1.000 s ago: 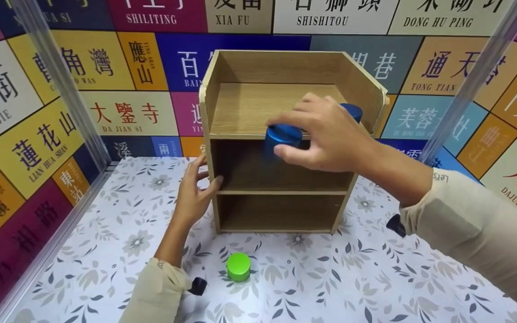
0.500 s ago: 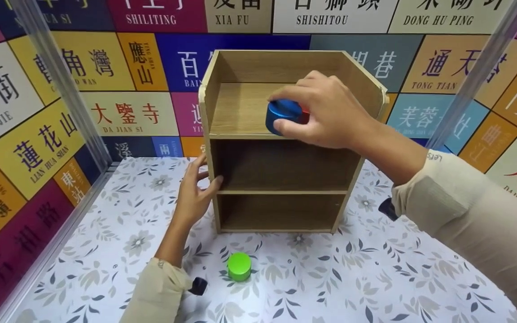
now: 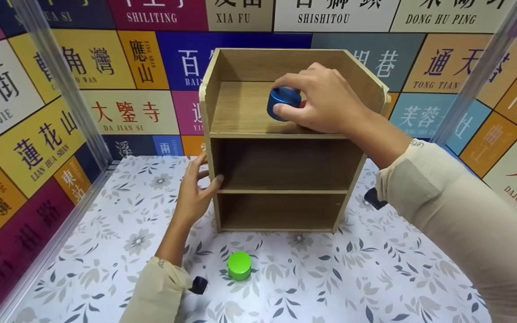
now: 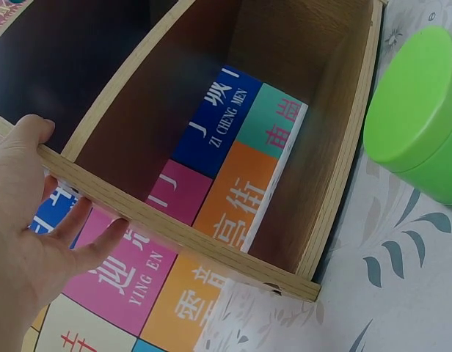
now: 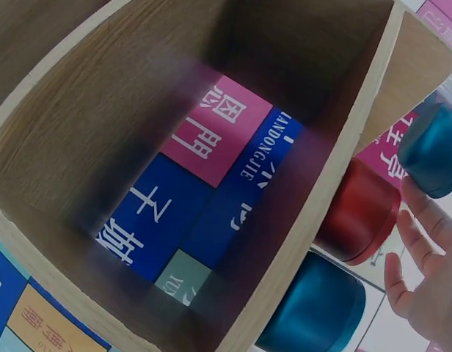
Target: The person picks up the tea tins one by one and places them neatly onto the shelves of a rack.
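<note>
My right hand (image 3: 319, 101) pinches a shiny blue tin (image 3: 284, 104) between thumb and fingers, over the top shelf of a small wooden shelf unit (image 3: 281, 192). In the right wrist view the held tin (image 5: 435, 150) is beside a red tin (image 5: 358, 213), and another blue tin (image 5: 314, 304) stands next to the red one. In the head view my hand hides most of these two. My left hand (image 3: 195, 190) grips the unit's left side panel, thumb on the front edge, fingers along the outside. A bright green tin (image 3: 239, 266) stands on the table in front of the unit.
The table wears a white floral cloth (image 3: 312, 278). Behind it rises a wall of coloured name panels (image 3: 124, 112), with clear upright strips (image 3: 61, 80) at the corners. Two lower compartments of the unit face me.
My right hand has lifted the blue tin from in front of the middle compartment up and back over the top shelf. My left hand and the green tin have stayed put.
</note>
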The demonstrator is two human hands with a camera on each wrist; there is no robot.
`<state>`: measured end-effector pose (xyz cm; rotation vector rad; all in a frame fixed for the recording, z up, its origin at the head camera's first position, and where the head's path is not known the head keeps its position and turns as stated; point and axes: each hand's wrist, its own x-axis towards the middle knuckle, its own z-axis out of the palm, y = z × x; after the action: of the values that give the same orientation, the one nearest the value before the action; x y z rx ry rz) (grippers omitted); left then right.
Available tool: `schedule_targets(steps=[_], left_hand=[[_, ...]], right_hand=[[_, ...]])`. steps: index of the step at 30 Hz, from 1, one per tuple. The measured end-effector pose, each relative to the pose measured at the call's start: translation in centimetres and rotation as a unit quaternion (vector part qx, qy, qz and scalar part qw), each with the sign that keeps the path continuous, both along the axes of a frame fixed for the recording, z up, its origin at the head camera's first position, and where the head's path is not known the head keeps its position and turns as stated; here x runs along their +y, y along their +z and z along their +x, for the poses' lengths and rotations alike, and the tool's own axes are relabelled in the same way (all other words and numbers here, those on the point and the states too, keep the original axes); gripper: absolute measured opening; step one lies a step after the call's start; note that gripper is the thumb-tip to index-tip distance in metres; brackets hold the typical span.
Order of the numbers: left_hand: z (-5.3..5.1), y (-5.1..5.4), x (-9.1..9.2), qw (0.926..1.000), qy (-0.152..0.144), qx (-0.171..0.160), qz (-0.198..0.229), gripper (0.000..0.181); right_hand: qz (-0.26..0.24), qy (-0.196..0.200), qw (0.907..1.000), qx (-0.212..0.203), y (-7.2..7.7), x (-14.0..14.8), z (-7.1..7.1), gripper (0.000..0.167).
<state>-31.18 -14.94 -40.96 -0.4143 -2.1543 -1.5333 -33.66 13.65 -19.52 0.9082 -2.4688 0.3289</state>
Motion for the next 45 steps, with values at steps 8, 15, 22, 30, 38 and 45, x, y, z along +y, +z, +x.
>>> schedule_targets(steps=[8, 15, 22, 30, 38, 45], left_hand=[[0.1, 0.1, -0.1, 1.0, -0.002, 0.005, 0.002, 0.063], [0.0, 0.0, -0.1, 0.9999, -0.004, -0.008, 0.006, 0.063], [-0.2, -0.3, -0.2, 1.0, -0.006, -0.006, 0.005, 0.064], [-0.3, -0.4, -0.2, 0.9999, -0.007, -0.009, 0.008, 0.064], [-0.3, -0.3, -0.2, 1.0, -0.006, -0.003, 0.006, 0.063], [-0.2, -0.1, -0.1, 1.0, -0.004, -0.007, 0.005, 0.063]], right_hand=[[0.037, -0.029, 0.9988, -0.01, -0.6, -0.6, -1.0, 0.053], [0.057, -0.04, 0.9975, -0.014, -1.0, -0.8, -1.4, 0.053], [0.062, -0.041, 0.9972, -0.005, -1.5, -0.6, -1.9, 0.049], [0.067, -0.047, 0.9966, -0.007, -1.5, -0.6, -2.0, 0.048], [0.089, -0.069, 0.9936, -0.003, -1.5, -0.7, -2.0, 0.052], [0.088, -0.081, 0.9928, -0.009, -1.0, -0.4, -1.6, 0.06]])
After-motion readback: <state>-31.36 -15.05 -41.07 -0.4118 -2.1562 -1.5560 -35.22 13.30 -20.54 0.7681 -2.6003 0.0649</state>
